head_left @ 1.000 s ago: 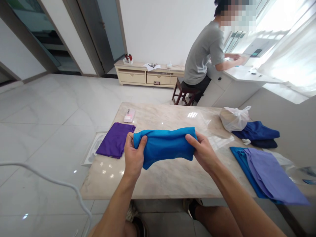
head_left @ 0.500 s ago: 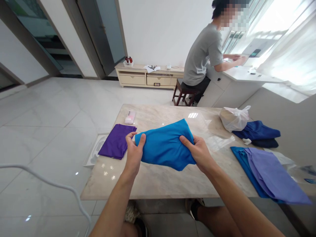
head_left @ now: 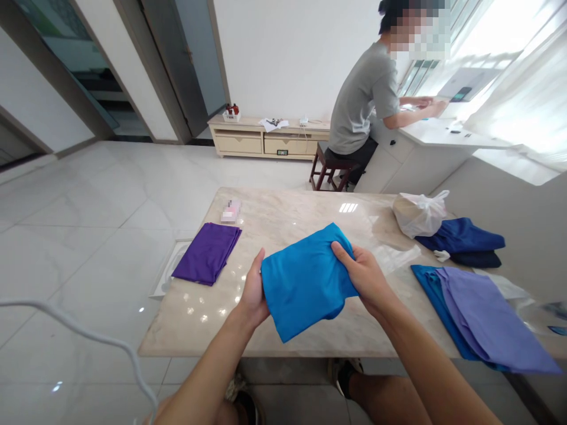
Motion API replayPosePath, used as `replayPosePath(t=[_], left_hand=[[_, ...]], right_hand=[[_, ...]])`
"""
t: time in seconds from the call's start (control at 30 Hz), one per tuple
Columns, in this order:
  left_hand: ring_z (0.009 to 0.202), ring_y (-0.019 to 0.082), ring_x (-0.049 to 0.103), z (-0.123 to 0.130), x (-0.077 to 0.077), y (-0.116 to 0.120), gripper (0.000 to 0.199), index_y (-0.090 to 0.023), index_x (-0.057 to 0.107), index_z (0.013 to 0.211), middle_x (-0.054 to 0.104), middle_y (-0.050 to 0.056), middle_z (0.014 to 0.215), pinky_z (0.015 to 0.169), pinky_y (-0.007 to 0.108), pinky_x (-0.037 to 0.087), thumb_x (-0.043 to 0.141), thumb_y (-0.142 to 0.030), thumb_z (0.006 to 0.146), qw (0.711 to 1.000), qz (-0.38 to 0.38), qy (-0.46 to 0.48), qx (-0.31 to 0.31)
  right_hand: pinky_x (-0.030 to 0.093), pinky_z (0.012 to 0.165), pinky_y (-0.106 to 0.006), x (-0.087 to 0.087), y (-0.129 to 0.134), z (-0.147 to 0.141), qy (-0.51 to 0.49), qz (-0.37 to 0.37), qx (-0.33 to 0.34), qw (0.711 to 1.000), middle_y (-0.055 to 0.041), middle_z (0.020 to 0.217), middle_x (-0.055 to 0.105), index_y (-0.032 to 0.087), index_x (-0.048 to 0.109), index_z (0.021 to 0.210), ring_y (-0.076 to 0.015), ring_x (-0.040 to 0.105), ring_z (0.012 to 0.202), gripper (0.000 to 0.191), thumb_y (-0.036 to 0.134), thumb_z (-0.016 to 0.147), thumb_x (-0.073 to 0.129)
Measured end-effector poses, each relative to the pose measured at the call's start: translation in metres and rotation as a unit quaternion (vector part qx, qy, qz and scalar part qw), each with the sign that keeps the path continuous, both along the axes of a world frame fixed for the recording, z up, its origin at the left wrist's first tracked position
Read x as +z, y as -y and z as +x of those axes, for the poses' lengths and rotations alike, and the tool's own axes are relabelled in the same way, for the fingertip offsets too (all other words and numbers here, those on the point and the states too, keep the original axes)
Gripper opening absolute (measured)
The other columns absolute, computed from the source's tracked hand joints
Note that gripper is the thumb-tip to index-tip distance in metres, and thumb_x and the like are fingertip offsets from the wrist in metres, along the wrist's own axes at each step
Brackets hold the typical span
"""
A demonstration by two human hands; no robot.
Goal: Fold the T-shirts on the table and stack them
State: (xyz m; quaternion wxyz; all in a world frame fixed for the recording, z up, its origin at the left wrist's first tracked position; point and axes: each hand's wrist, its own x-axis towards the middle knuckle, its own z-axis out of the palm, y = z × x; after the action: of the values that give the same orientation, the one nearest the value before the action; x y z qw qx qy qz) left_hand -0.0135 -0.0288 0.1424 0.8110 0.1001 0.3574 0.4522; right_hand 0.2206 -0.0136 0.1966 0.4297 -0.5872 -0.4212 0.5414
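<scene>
1. Bright-blue folded cloth (head_left: 305, 289), in the head view, is held over the marble table (head_left: 212, 330), just off centre toward 5 o'clock. To handle it well, I'd keep the layers flush and smooth the rumples toward its 3 o'clock side.
2. Right hand (head_left: 367, 274) pinches that side, thumb on top, forearm slanting in from between 4 and 5 o'clock.
3. Left hand (head_left: 256, 295) cups the 9 o'clock edge, thumb raised beside it; its fingers are hidden, so I cannot tell whether it grips.
</scene>
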Motion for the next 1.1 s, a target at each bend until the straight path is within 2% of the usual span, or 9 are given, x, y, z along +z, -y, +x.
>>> replayPosePath(t=[0.2,0.3,0.53,0.67,0.73,0.83,0.9,0.97,1.1], left_hand=[[0.129,0.040,0.074,0.008,-0.003,0.005,0.067,-0.019,0.078,0.134,0.079,0.017,0.137,0.117,0.055,0.056,0.101,-0.040,0.075,0.975,0.086,-0.195,-0.054],[0.129,0.041,0.073,0.007,-0.008,0.005,0.065,-0.018,0.081,0.125,0.080,0.017,0.135,0.118,0.058,0.055,0.102,-0.046,0.071,0.968,0.122,-0.218,-0.009],[0.129,0.040,0.073,0.000,-0.010,0.003,0.064,-0.017,0.082,0.124,0.081,0.015,0.133,0.120,0.056,0.053,0.099,-0.052,0.074,0.958,0.189,-0.211,0.035],[0.127,0.038,0.074,-0.008,-0.007,0.000,0.064,-0.019,0.080,0.126,0.080,0.014,0.134,0.114,0.051,0.056,0.093,-0.059,0.078,0.944,0.187,-0.269,0.039],[0.123,0.037,0.075,-0.010,-0.010,0.001,0.052,-0.020,0.081,0.118,0.083,0.013,0.127,0.110,0.049,0.056,0.091,-0.056,0.081,0.914,0.200,-0.352,0.018],[0.106,0.038,0.077,-0.013,-0.016,0.007,0.022,-0.023,0.079,0.081,0.081,0.010,0.089,0.096,0.044,0.056,0.092,-0.041,0.078,0.826,0.208,-0.524,-0.011],[0.096,0.036,0.075,-0.015,-0.019,0.012,0.022,-0.026,0.072,0.067,0.071,0.007,0.070,0.085,0.037,0.052,0.092,-0.029,0.076,0.783,0.204,-0.587,0.018],[0.088,0.032,0.073,-0.018,-0.018,0.015,0.022,-0.028,0.072,0.066,0.065,0.005,0.065,0.075,0.030,0.046,0.091,-0.019,0.074,0.790,0.204,-0.573,0.072],[0.067,0.021,0.063,-0.026,-0.005,0.010,0.017,-0.028,0.076,0.073,0.069,0.002,0.067,0.062,0.024,0.039,0.089,-0.018,0.076,0.862,0.208,-0.443,0.134]], right_hand=[[0.057,0.059,-0.033,-0.018,-0.010,0.028,0.129,0.054,-0.037,0.989,-0.0039,0.073,0.077,0.021,0.073,0.077,-0.0273,0.072,0.073,0.064,0.084,0.075,0.080],[0.061,0.062,-0.036,-0.017,-0.010,0.034,0.117,0.038,-0.027,0.992,-0.0056,0.080,0.080,0.020,0.076,0.082,-0.0303,0.076,0.079,0.062,0.082,0.077,0.080],[0.070,0.086,-0.043,-0.004,-0.001,0.020,0.002,-0.126,0.055,0.991,-0.0125,0.113,0.085,0.022,0.083,0.111,-0.0343,0.081,0.105,0.053,0.064,0.080,0.092],[0.071,0.089,-0.043,-0.004,0.000,0.011,-0.008,-0.123,0.061,0.990,-0.0115,0.114,0.086,0.022,0.083,0.114,-0.0329,0.082,0.106,0.046,0.060,0.086,0.088],[0.071,0.084,-0.042,-0.005,-0.001,0.008,-0.007,-0.113,0.039,0.993,-0.0119,0.107,0.086,0.021,0.084,0.106,-0.0328,0.082,0.101,0.041,0.057,0.089,0.086],[0.070,0.073,-0.040,-0.013,-0.006,0.008,0.030,-0.097,0.025,0.995,-0.0117,0.093,0.085,0.020,0.082,0.090,-0.0323,0.082,0.086,0.040,0.059,0.087,0.085],[0.067,0.067,-0.040,-0.023,-0.010,0.011,0.087,-0.070,0.033,0.993,-0.0112,0.083,0.083,0.020,0.079,0.079,-0.0324,0.080,0.079,0.046,0.065,0.086,0.083],[0.064,0.065,-0.040,-0.034,-0.014,0.015,0.165,-0.024,0.049,0.985,-0.0099,0.075,0.080,0.021,0.074,0.069,-0.0325,0.078,0.075,0.051,0.069,0.085,0.079],[0.060,0.068,-0.040,-0.053,-0.022,0.020,0.304,0.057,0.060,0.949,-0.0070,0.066,0.075,0.023,0.063,0.057,-0.0310,0.073,0.073,0.053,0.068,0.085,0.074]])
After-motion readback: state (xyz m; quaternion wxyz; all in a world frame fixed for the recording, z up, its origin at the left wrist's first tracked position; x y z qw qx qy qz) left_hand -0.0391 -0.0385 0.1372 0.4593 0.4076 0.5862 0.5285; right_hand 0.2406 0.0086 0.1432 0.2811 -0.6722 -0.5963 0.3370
